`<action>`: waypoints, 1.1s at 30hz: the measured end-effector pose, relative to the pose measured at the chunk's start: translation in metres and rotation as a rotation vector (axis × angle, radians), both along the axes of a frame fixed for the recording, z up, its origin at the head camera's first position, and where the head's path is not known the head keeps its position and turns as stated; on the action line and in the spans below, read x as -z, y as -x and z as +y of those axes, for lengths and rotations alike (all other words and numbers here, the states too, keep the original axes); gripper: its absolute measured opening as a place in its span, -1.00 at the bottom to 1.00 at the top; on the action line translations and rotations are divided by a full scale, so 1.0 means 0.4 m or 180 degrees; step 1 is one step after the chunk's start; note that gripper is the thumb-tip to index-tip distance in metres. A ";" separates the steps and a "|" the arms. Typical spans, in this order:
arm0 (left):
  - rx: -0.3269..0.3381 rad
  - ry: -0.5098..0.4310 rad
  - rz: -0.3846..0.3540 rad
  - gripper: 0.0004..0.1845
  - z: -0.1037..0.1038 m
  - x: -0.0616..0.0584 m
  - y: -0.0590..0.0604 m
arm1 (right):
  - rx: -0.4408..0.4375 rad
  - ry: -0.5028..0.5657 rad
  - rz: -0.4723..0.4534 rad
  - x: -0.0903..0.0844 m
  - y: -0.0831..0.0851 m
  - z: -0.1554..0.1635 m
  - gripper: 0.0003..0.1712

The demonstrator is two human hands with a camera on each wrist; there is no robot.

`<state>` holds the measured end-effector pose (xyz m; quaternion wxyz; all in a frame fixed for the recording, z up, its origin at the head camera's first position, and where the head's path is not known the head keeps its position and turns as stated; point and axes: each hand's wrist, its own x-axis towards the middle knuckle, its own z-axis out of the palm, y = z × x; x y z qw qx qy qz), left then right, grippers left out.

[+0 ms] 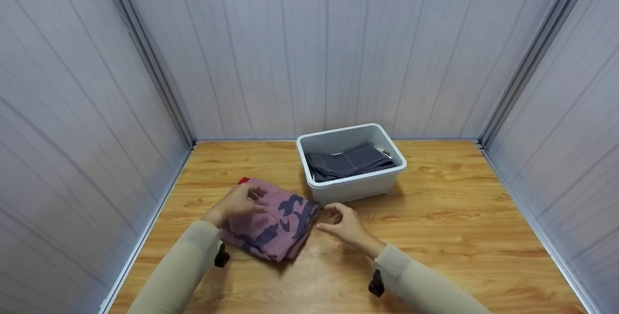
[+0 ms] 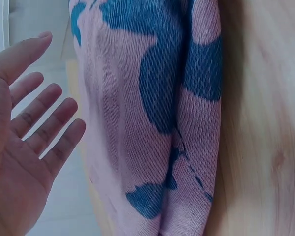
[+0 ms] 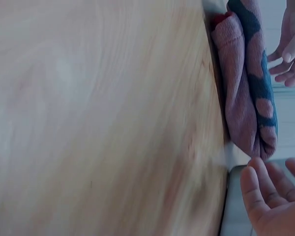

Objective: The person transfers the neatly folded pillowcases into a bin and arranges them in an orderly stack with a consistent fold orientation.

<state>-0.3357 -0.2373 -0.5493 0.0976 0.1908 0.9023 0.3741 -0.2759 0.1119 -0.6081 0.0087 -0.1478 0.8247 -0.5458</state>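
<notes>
Folded pink camouflage cloth (image 1: pixel 271 224) lies on the wooden table (image 1: pixel 435 236), just left of the white bin (image 1: pixel 352 161). Left hand (image 1: pixel 237 202) and right hand (image 1: pixel 341 224) flank it, fingers relaxed, gripping nothing; bare table extends rightward.

Wooden table (image 1: pixel 459 217), folded pink camouflage cloth (image 1: pixel 275 222), white bin (image 1: pixel 358 186)
</notes>
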 end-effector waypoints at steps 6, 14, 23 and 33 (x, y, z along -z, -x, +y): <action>-0.0413 -0.0303 -0.0226 -0.41 -0.037 0.011 0.008 | 0.0221 0.0118 -0.0180 0.006 -0.016 -0.036 -0.14; -0.0607 -0.0411 -0.0327 -0.28 -0.095 0.029 0.022 | 0.0340 0.0395 -0.0640 0.010 -0.029 -0.080 -0.07; -0.0746 -0.0171 -0.0089 -0.25 -0.143 0.063 0.032 | 0.0379 0.0454 -0.0749 0.033 -0.016 -0.104 -0.07; -0.0838 -0.0129 -0.0345 -0.09 -0.155 0.078 0.024 | 0.0362 0.0448 -0.0880 0.040 0.000 -0.127 -0.05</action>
